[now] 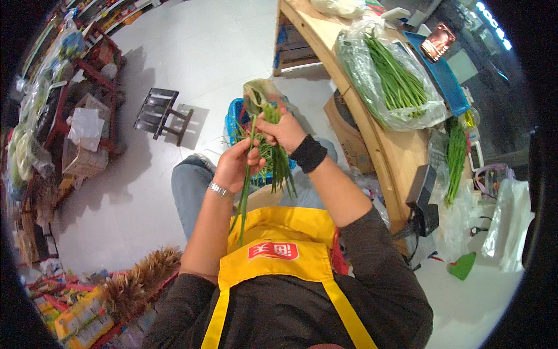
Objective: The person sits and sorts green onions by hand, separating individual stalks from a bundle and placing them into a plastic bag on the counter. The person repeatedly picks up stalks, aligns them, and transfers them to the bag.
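My right hand (282, 131), with a black wristband, grips a bunch of green chives (281, 168) whose long leaves hang down over my knees. Pinched between the fingers of my left hand (235, 163) are a few separate chive stalks (245, 196), reaching towards my apron. Both hands are close together above a blue plastic basket (234, 114) set between my legs. Loose green scraps (263, 170) show in it, partly hidden by my hands. A pale bag (260, 92) lies at its far side.
On the wooden table (386, 152) to my right, an open plastic bag holds more chives (399, 78). Another green bunch (455, 157) lies nearby. A cardboard box (348, 135) is under the table. A small dark stool (159, 113) and loaded red shelving (98, 87) stand left.
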`<action>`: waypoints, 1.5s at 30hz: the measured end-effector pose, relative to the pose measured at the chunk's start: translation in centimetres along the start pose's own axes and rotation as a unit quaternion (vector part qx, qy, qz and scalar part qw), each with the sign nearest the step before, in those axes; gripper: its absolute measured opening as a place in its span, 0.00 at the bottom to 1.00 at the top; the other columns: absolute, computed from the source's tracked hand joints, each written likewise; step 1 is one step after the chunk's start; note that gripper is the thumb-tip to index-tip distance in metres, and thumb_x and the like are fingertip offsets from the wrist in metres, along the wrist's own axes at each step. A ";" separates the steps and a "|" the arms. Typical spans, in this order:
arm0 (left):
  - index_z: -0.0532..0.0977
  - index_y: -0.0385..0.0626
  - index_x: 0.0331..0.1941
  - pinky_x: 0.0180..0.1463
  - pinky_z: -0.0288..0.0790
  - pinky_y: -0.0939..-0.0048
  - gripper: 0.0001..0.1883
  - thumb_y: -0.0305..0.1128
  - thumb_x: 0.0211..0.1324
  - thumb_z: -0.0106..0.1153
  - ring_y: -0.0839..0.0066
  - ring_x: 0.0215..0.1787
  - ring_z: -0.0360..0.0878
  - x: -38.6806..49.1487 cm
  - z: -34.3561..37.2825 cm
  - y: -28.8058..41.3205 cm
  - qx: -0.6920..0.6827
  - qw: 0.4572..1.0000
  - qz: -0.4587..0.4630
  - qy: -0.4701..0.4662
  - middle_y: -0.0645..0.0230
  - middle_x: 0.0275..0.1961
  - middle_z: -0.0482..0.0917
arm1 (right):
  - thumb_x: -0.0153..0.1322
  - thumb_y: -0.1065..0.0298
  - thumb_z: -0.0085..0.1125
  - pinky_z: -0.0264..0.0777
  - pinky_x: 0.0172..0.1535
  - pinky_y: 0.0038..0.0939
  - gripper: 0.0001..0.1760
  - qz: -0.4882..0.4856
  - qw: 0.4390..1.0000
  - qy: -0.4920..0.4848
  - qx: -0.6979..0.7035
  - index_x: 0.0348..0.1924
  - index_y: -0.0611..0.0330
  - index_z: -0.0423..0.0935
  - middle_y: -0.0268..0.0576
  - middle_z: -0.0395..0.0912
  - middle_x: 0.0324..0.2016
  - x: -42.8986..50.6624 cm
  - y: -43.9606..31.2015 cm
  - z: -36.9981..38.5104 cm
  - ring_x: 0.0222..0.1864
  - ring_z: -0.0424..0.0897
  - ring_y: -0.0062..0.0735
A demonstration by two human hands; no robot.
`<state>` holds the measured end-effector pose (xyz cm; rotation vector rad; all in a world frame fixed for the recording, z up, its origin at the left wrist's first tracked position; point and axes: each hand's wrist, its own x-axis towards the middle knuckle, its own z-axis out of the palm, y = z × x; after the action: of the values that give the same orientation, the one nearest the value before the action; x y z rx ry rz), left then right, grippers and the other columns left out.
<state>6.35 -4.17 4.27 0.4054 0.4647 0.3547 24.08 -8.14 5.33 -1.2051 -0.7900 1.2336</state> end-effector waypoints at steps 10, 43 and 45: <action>0.71 0.43 0.43 0.43 0.71 0.74 0.12 0.37 0.73 0.40 0.84 0.25 0.62 -0.1 -0.6 0.3 -0.187 0.977 -0.054 -0.091 0.78 0.25 0.64 | 0.69 0.66 0.65 0.61 0.19 0.20 0.10 0.015 0.992 0.083 -0.097 0.39 0.62 0.79 0.30 0.73 0.20 0.9 0.1 -1.3 0.16 0.68 0.15; 0.54 0.35 0.70 0.73 0.54 0.46 0.46 0.66 0.64 0.36 0.48 0.70 0.62 -2.0 -0.9 0.2 -0.104 0.975 -0.081 -0.180 0.48 0.71 0.61 | 0.71 0.66 0.64 0.60 0.22 0.21 0.09 -0.030 0.994 0.090 0.052 0.37 0.63 0.78 0.34 0.75 0.25 1.6 -4.2 -6.2 0.20 0.68 0.17; 0.54 0.35 0.70 0.73 0.54 0.46 0.46 0.66 0.64 0.35 0.47 0.70 0.61 -2.2 -1.0 0.3 -0.099 0.976 -0.081 -0.176 0.49 0.71 0.60 | 0.71 0.65 0.64 0.62 0.22 0.20 0.10 -0.031 0.992 0.101 0.064 0.38 0.62 0.78 0.36 0.78 0.28 1.8 -4.4 -6.7 0.21 0.69 0.17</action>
<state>3.93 -4.49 4.37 0.2267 0.1130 0.1629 31.93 -7.68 7.65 -1.1712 -0.5860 1.0750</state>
